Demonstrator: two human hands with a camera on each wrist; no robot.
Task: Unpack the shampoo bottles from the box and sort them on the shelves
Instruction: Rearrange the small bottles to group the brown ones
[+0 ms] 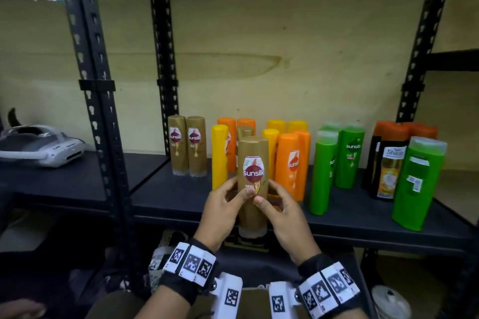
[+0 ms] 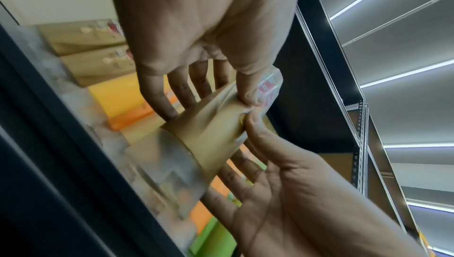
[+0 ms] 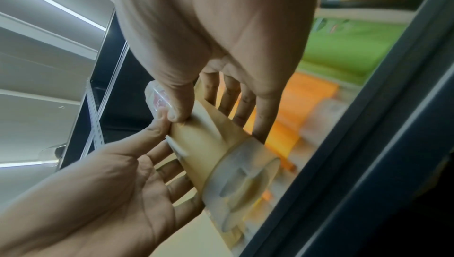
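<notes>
Two hands — left hand (image 1: 223, 211), right hand (image 1: 281, 212) — fingers pinching upright gold "sunsilk" bottle (image 1: 253, 184) before shelf (image 1: 350, 217).

Both bare hands wear black wrist straps (image 1: 181, 285) ringed with white blocks of black square-pattern markers (image 1: 327, 285); what looks like a white camera mount sits under each

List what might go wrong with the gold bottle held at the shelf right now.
1. The gold bottle is held mostly by thumb tips and straight fingers of the left hand and right hand; it might slip.
2. The yellow bottle and orange bottle stand close behind; pushing forward could topple them.
3. The two gold bottles stand to the left; setting it down straight ahead would mix colours.
</notes>
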